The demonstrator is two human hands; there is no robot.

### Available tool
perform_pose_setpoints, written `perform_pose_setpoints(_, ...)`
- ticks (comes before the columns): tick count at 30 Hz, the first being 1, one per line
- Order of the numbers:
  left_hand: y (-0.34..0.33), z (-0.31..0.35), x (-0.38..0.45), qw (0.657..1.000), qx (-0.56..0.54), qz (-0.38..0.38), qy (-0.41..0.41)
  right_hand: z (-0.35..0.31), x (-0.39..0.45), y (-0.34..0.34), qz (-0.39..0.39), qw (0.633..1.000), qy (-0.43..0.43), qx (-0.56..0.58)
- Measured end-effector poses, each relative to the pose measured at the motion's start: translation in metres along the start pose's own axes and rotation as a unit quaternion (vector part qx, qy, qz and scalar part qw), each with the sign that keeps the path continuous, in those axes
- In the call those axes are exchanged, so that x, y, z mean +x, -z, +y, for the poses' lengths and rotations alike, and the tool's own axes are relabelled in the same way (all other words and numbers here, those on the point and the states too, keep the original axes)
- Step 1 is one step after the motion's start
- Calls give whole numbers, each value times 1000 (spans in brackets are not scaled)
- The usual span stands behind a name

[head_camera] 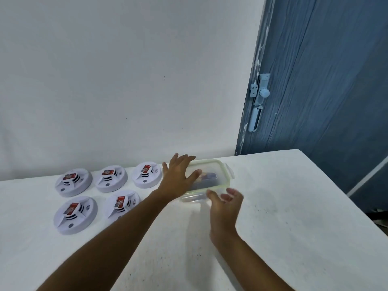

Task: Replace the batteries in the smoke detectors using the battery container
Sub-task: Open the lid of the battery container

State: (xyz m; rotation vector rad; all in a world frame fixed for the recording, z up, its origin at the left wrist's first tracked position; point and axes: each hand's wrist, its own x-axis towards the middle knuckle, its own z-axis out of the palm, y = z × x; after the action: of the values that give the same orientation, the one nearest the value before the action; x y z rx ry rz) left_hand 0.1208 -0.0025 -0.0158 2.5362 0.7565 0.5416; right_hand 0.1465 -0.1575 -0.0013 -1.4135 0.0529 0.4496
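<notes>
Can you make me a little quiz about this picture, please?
1. How many smoke detectors lie on the table?
2. True or false: the lid is off the battery container.
3. Which hand lies flat on the container: the left hand or the right hand?

Key
1. Five, in two rows.
2. False. The lid is on.
3. The left hand; the right hand is at the container's near edge, fingers loosely curled.
</notes>
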Motion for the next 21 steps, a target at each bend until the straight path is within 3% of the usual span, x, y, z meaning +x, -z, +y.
perform_pose_setpoints(2,4,1,-14,998,-35,47,-35,-16,12,3,-32,985,161,-52)
perform_pose_setpoints(5,6,1,-35,990,1,61,-127,-35,62,-14,-115,917,281,-259)
perform_pose_setpoints(7,4,-2,-46,979,65,72,-181,-41,92,-26,-186,832,315,-416)
perform_pose_setpoints(9,-1,-9,-54,970,112,83,-201,-42,109,-28,-263,750,295,-530)
perform_pose_setpoints(11,-3,-17,-62,968,138,88,-190,-43,113,-22,-283,706,280,-585)
perform_pose_setpoints(14,-3,-26,-65,978,154,73,-117,-46,108,-9,-222,706,289,-608)
perform_pose_setpoints(17,5,-24,-58,992,112,40,30,-44,97,6,-203,708,282,-614)
perform_pose_setpoints(19,9,-22,-47,992,36,-11,120,-41,88,14,-229,737,266,-577)
perform_pose_setpoints(21,11,-19,-37,989,-32,-22,141,-38,85,17,-236,776,265,-521)
